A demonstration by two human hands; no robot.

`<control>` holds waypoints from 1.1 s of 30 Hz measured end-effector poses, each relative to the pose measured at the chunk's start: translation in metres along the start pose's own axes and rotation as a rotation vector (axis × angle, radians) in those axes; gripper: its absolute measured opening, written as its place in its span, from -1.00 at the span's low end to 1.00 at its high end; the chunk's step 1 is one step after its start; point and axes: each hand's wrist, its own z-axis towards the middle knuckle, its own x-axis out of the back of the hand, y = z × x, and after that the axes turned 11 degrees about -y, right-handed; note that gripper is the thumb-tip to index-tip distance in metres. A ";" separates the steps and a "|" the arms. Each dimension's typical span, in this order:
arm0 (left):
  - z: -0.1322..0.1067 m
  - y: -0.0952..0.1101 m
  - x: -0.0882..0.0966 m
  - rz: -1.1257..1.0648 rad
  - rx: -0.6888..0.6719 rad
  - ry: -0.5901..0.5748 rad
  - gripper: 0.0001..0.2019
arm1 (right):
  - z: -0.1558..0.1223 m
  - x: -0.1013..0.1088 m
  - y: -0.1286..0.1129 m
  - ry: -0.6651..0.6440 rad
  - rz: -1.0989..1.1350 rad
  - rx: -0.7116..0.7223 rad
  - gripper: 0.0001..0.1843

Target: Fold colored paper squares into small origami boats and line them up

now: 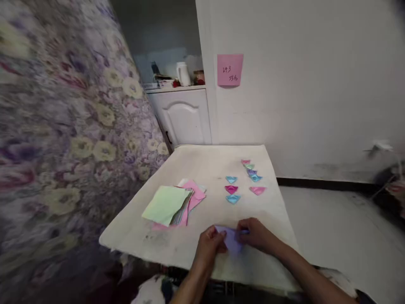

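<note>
Between my two hands is a purple piece of folded paper point(232, 241), held over the near edge of the table. My left hand point(211, 242) pinches its left side, thumb on top. At its upper right, my right hand point(253, 234) grips the paper with bent fingers. The paper is slightly blurred, so its exact folds cannot be made out. Beyond the hands lie several small folded paper shapes, among them a magenta one point(231, 189), a light blue one point(233, 199) and a pink one point(258, 191).
A loose stack of coloured paper sheets, light green point(164, 204) on top, lies left on the cream-covered table point(209, 162). A pink note point(230, 69) with handwriting hangs on the wall. A floral curtain point(95, 126) borders the left; a white jug point(183, 74) stands on the cabinet shelf.
</note>
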 end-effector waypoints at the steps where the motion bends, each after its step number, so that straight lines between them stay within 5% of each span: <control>1: 0.000 0.000 0.001 0.012 0.002 0.013 -0.81 | 0.002 -0.002 0.000 0.004 -0.007 -0.012 -0.90; 8: -0.011 0.021 0.010 0.219 -0.134 0.125 -0.62 | 0.008 -0.016 0.005 0.042 -0.052 -0.061 -0.83; 12: -0.017 0.035 0.002 0.619 -0.334 -0.010 -0.66 | 0.007 -0.019 0.006 0.088 -0.070 -0.049 -0.89; 17: -0.012 0.035 -0.011 0.945 -0.285 -0.018 -0.81 | 0.001 -0.016 0.002 0.100 -0.048 -0.026 -0.92; 23: -0.009 0.037 -0.006 0.961 -0.277 -0.036 -0.86 | -0.003 -0.009 0.002 0.059 0.081 -0.023 -0.85; 33: -0.021 0.045 0.008 0.825 -0.443 -0.226 -0.84 | -0.016 0.014 0.000 -0.257 0.561 0.048 -0.56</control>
